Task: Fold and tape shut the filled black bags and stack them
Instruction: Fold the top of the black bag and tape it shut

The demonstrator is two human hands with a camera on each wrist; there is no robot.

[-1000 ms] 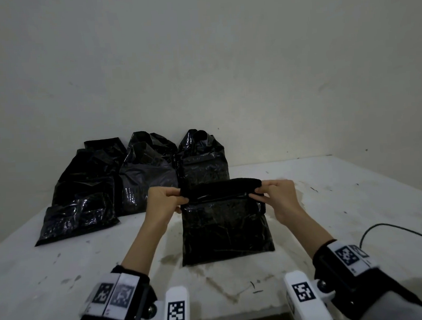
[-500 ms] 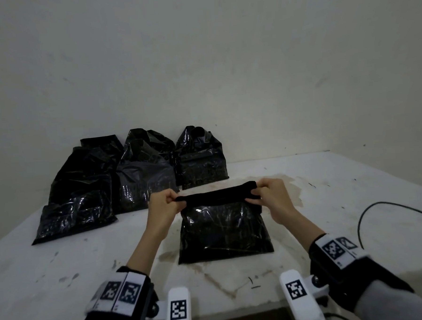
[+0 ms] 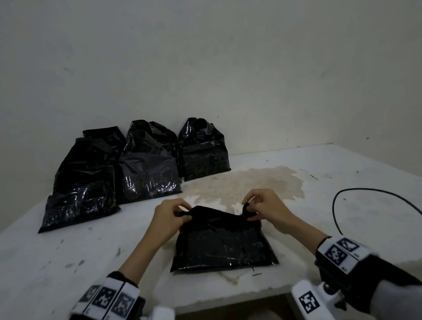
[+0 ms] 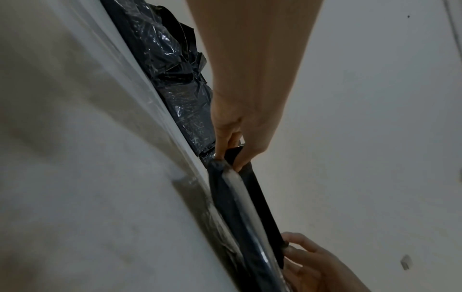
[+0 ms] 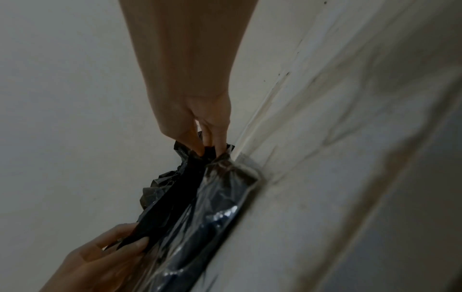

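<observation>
While the filled black bag [image 3: 223,245] lies flat on the white table [image 3: 354,201], I have my left hand [image 3: 170,217] pinching the left end of its folded top flap [image 3: 218,217] and my right hand [image 3: 266,209] pinching the right end, fingers and thumbs curled round the plastic. Between the two grips the flap sags over the bag's body. Beyond my left grip, well apart, more black bags [image 3: 137,168] lean against the wall. Outside my right grip a black cable [image 3: 368,193] curves across the table.

black bags [image 3: 223,245]: 5 visible | hands [image 3: 170,217]: 2 | cable [image 3: 378,201]: 1 | table [image 3: 63,260]: 1
</observation>
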